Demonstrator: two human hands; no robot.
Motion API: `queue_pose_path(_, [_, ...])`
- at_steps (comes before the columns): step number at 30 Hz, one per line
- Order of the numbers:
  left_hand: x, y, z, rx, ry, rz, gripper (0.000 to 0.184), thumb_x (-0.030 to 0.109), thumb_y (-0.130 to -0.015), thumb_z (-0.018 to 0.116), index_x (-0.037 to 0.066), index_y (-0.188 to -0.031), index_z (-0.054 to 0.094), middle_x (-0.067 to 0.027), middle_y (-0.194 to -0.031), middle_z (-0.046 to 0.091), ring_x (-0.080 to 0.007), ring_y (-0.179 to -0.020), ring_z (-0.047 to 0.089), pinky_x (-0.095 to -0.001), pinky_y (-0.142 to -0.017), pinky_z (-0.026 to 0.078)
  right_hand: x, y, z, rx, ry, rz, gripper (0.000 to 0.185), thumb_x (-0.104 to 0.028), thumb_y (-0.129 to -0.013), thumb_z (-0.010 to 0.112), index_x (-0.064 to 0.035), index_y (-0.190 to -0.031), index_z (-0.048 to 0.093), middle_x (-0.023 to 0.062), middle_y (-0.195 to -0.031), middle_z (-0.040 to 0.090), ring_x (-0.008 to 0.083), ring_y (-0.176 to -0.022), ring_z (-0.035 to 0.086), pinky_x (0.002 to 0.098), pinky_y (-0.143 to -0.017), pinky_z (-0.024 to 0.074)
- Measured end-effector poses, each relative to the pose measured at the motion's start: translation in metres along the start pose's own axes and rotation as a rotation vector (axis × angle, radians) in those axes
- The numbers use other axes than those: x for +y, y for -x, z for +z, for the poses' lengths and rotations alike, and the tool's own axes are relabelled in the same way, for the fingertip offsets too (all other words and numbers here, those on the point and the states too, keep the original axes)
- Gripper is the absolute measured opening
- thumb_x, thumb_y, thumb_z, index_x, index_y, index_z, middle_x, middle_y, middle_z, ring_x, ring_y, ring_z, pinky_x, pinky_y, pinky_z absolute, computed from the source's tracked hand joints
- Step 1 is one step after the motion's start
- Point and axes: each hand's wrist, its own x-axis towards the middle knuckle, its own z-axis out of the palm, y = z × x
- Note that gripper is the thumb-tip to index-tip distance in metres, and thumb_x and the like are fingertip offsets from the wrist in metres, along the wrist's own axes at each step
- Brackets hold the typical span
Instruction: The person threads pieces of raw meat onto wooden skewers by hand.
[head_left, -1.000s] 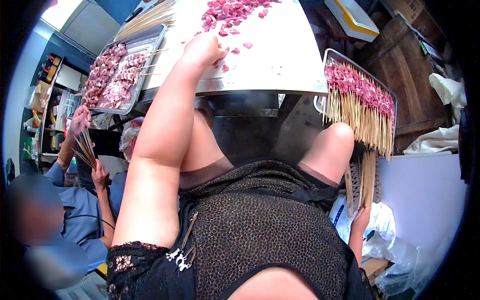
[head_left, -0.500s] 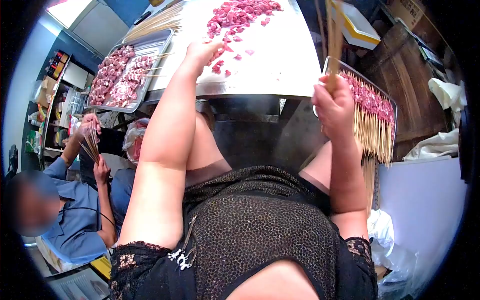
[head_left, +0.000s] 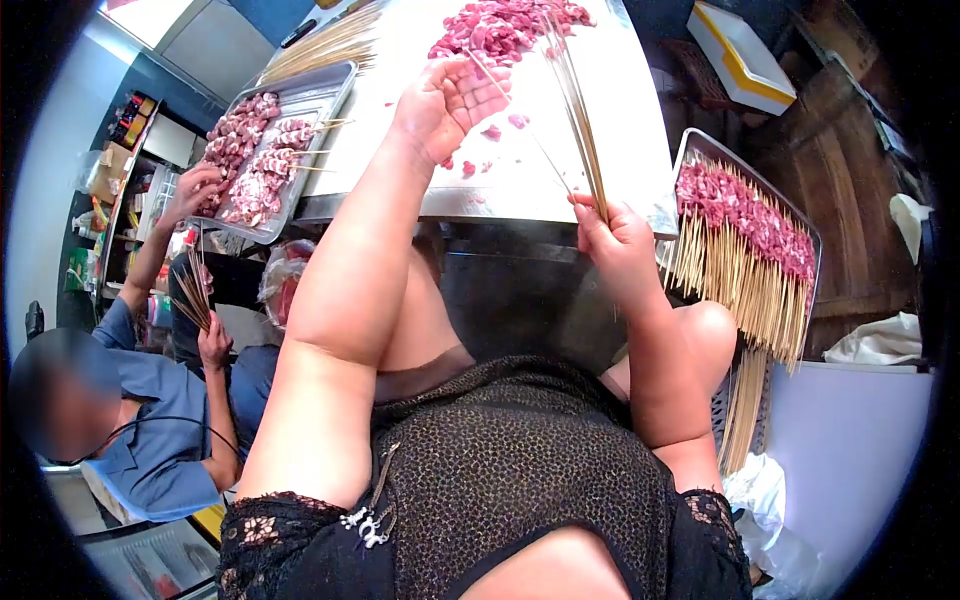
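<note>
Clutching a bundle of bare sticks [head_left: 592, 165] in my wrapped right hand [head_left: 618, 245], I point one stick [head_left: 543, 148] toward 11 o'clock, across the fingers of my left hand [head_left: 450, 108], palm up and fingers loosely spread over the white table [head_left: 625, 150]; whether it has hold of that stick or any meat, I cannot tell. Already threaded: a dense row of meat skewers [head_left: 748, 220] in a tray [head_left: 684, 145] at 2 o'clock, beyond my right hand. Left loose: a pile of meat [head_left: 500, 28] at 12 o'clock, just past my left fingertips, with stray pieces [head_left: 518, 121] nearer. I judge the work well along, yet unfinished.
</note>
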Motion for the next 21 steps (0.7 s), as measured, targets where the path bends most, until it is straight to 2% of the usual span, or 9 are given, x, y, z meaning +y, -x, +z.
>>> queue_pose_path(2, [-0.001, -0.002, -0.003, -0.008, -0.008, 0.002, 0.029, 0.021, -0.093, 0.044, -0.006, -0.1, 0.054, -0.0211, -0.095, 0.063, -0.0272, -0.085, 0.065, -0.0354, -0.078, 0.055, -0.002, 0.003, 0.002, -0.004, 0.063, 0.011, 0.019, -0.011, -0.09, 0.054, -0.0014, -0.104, 0.062, -0.0047, -0.063, 0.047, 0.0025, -0.055, 0.041, 0.0168, -0.049, 0.0322])
queue_pose_path(4, [-0.005, -0.002, -0.004, 0.139, -0.204, 0.074, 0.031, 0.021, -0.094, 0.043, -0.008, -0.099, 0.054, -0.0206, -0.094, 0.063, -0.0271, -0.085, 0.064, -0.0374, -0.079, 0.055, 0.0, 0.005, -0.001, -0.002, 0.071, 0.006, 0.019, -0.01, -0.089, 0.054, -0.0014, -0.104, 0.062, -0.0052, -0.064, 0.048, 0.0024, -0.055, 0.041, 0.0168, -0.05, 0.0326])
queue_pose_path(5, [-0.006, -0.003, -0.005, 0.142, -0.202, 0.074, 0.031, 0.021, -0.094, 0.043, -0.008, -0.099, 0.054, -0.0206, -0.094, 0.063, -0.0271, -0.085, 0.064, -0.0374, -0.079, 0.055, 0.0, 0.006, -0.003, 0.003, 0.079, -0.001, 0.019, -0.01, -0.089, 0.055, -0.0013, -0.104, 0.063, -0.0057, -0.065, 0.048, 0.0023, -0.055, 0.041, 0.0167, -0.05, 0.033])
queue_pose_path(7, [-0.004, -0.002, -0.003, 0.165, -0.03, 0.076, 0.032, 0.02, -0.096, 0.039, -0.009, -0.099, 0.053, -0.0206, -0.094, 0.062, -0.0272, -0.085, 0.064, -0.0382, -0.079, 0.055, -0.001, 0.01, -0.005, 0.014, 0.094, 0.009, 0.019, -0.01, -0.089, 0.055, -0.0014, -0.104, 0.063, -0.0061, -0.065, 0.048, 0.0021, -0.055, 0.041, 0.0167, -0.05, 0.0329])
queue_pose_path(11, [0.001, 0.002, 0.001, 0.18, 0.015, 0.107, 0.033, 0.018, -0.097, 0.034, -0.009, -0.102, 0.051, -0.0219, -0.097, 0.061, -0.0285, -0.087, 0.064, -0.0383, -0.079, 0.055, 0.003, 0.013, -0.007, 0.022, 0.095, 0.019, 0.019, -0.009, -0.089, 0.055, -0.001, -0.104, 0.063, -0.0069, -0.066, 0.048, 0.0014, -0.056, 0.041, 0.0163, -0.05, 0.0324])
queue_pose_path(13, [0.001, 0.005, 0.004, 0.156, -0.005, 0.093, 0.026, 0.016, -0.097, 0.031, -0.004, -0.102, 0.048, -0.0249, -0.108, 0.057, -0.0301, -0.099, 0.06, -0.0398, -0.084, 0.054, 0.003, 0.014, -0.007, 0.018, 0.105, 0.013, 0.019, -0.009, -0.089, 0.054, -0.0007, -0.104, 0.063, -0.0069, -0.066, 0.048, 0.0014, -0.056, 0.041, 0.0162, -0.05, 0.032])
queue_pose_path(17, [0.001, 0.011, 0.012, 0.135, -0.021, 0.087, 0.028, 0.016, -0.097, 0.03, -0.004, -0.105, 0.047, -0.026, -0.11, 0.056, -0.0319, -0.103, 0.059, -0.0411, -0.085, 0.053, 0.004, 0.015, -0.01, 0.052, 0.096, 0.022, 0.02, -0.011, -0.088, 0.056, -0.002, -0.104, 0.064, -0.0061, -0.061, 0.048, 0.002, -0.053, 0.041, 0.0176, -0.048, 0.0332])
queue_pose_path(18, [0.002, 0.01, 0.011, 0.101, 0.064, 0.05, 0.028, 0.017, -0.097, 0.03, -0.005, -0.106, 0.046, -0.0263, -0.111, 0.056, -0.0322, -0.103, 0.058, -0.0417, -0.086, 0.053, 0.005, 0.015, -0.01, 0.084, 0.09, -0.002, 0.02, -0.014, -0.088, 0.057, -0.0038, -0.104, 0.065, -0.005, -0.056, 0.048, 0.0027, -0.05, 0.042, 0.0193, -0.047, 0.0351])
queue_pose_path(21, [0.004, 0.01, 0.008, 0.038, 0.183, 0.015, 0.027, 0.017, -0.097, 0.032, -0.005, -0.106, 0.046, -0.0267, -0.111, 0.055, -0.0331, -0.104, 0.058, -0.0432, -0.087, 0.052, 0.003, 0.016, -0.01, 0.072, 0.046, -0.011, 0.02, -0.014, -0.087, 0.058, -0.004, -0.104, 0.065, -0.0059, -0.057, 0.047, 0.0023, -0.05, 0.041, 0.0189, -0.046, 0.0344])
